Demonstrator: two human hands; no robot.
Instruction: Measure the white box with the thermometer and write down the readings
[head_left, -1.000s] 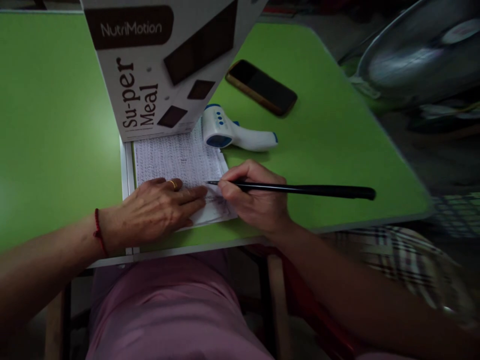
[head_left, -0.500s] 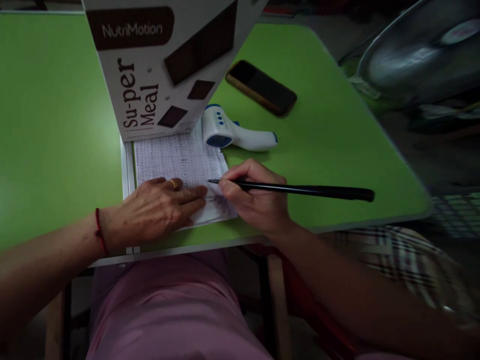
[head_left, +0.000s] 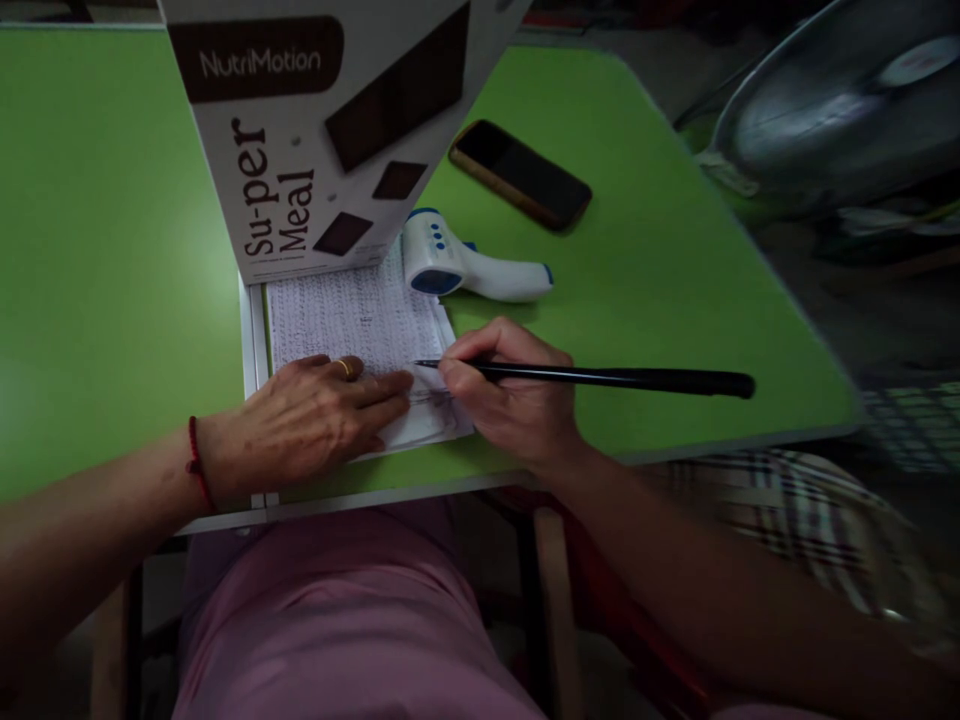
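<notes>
My right hand point(head_left: 514, 395) pinches a long black pen point(head_left: 637, 380), its tip at the paper near my left fingertips. Under both hands lies a stack of paper sheets point(head_left: 330, 315) covered in dense rows of small writing. Flat across the lower part of the sheets rests my left hand point(head_left: 319, 415), fingers stretched out, with a ring and a red bracelet. A white and blue infrared thermometer point(head_left: 469, 265) lies on the right edge of the sheets. Behind them stands a white NutriMotion box point(head_left: 292, 150), which hides the top of the paper.
A dark phone point(head_left: 521, 175) lies on the green table point(head_left: 712, 290) beyond the thermometer. A metal seam runs along the table left of the paper. At the right, past the table edge, is a large shiny round metal object point(head_left: 832, 110). Checked cloth point(head_left: 795, 510) sits below the near edge.
The pen's far end has shifted very slightly to the right. Both hands, the paper and the other things stay nearly where they were; the view moved a touch.
</notes>
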